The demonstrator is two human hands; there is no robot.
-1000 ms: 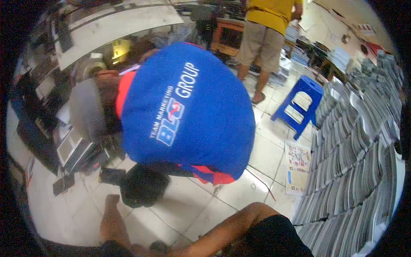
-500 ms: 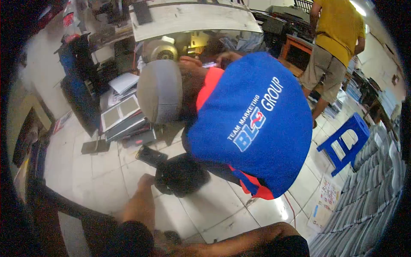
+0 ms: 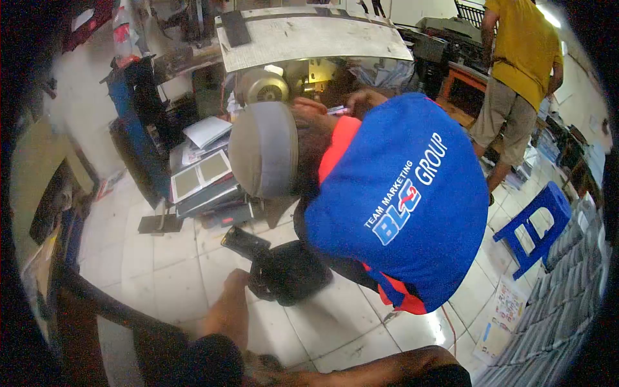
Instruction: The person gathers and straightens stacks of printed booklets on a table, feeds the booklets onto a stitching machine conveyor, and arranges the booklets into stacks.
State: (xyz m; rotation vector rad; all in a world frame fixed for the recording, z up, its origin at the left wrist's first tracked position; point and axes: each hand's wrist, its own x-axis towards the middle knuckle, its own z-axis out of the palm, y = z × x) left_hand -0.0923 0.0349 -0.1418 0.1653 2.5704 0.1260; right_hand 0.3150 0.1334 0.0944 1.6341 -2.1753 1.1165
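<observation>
Neither of my hands can be made out. A bare lower limb (image 3: 229,316) reaches up from dark cloth at the bottom, its end near a black bag (image 3: 296,274). Another bent bare limb (image 3: 387,369) crosses the bottom edge; the skin between the two is blurred. A dark phone-like object (image 3: 245,242) lies beside the bag. In front, a person in a blue shirt (image 3: 419,238) and grey cap (image 3: 261,149) leans forward, with a hand (image 3: 365,99) near a small bright object (image 3: 338,110).
Papers and folders (image 3: 209,184) are stacked at left. A machine with a pale top (image 3: 316,39) stands ahead. A person in yellow (image 3: 525,55) stands behind. A blue stool (image 3: 535,227), printed sheet (image 3: 501,316) and grey stacks (image 3: 554,316) are at right.
The view has swung left, so the person in blue, bag and stool appear farther right. More of the papers and the left wall shows. The person in blue still leans forward.
</observation>
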